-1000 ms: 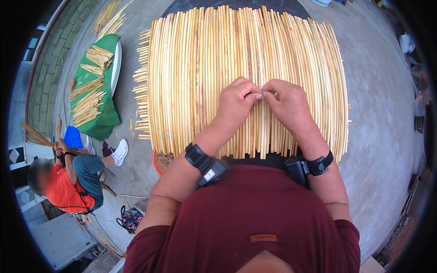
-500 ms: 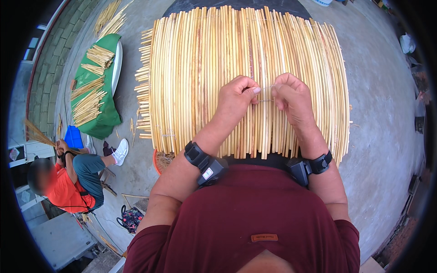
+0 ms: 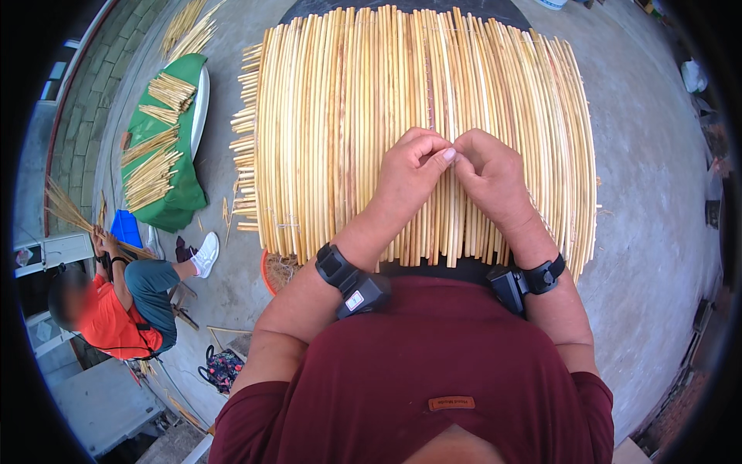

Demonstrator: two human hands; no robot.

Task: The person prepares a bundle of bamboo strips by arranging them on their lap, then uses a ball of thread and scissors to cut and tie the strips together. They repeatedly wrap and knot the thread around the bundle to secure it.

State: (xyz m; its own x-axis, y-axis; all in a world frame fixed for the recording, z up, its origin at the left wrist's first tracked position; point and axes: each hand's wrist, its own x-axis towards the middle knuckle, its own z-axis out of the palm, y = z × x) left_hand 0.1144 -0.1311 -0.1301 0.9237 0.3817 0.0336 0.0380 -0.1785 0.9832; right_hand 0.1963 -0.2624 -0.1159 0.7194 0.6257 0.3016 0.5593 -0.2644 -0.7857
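A wide mat of pale yellow-brown sticks (image 3: 332, 124), laid side by side, spreads in front of me with rows of thin thread running across it. Over its near middle part my left hand (image 3: 413, 166) is closed, thumb and index finger pinched on a thin thread. My right hand (image 3: 491, 170) meets it fingertip to fingertip, also closed in a pinch on the thread. The thread is barely visible between the fingers. Both hands are just above the sticks. A knotted bit of thread (image 3: 287, 226) lies on the mat's near left part.
At the left, bundles of sticks (image 3: 153, 182) lie on a green cloth (image 3: 182, 197) over a round white-edged table. A seated person in a red top (image 3: 120, 317) holds long thin stalks (image 3: 66, 203). A reddish basket (image 3: 270, 274) stands by the mat's near left corner.
My hands have come together from a small gap, and the thread stretched between them is now mostly hidden. The seated person's stalks have shifted upward.
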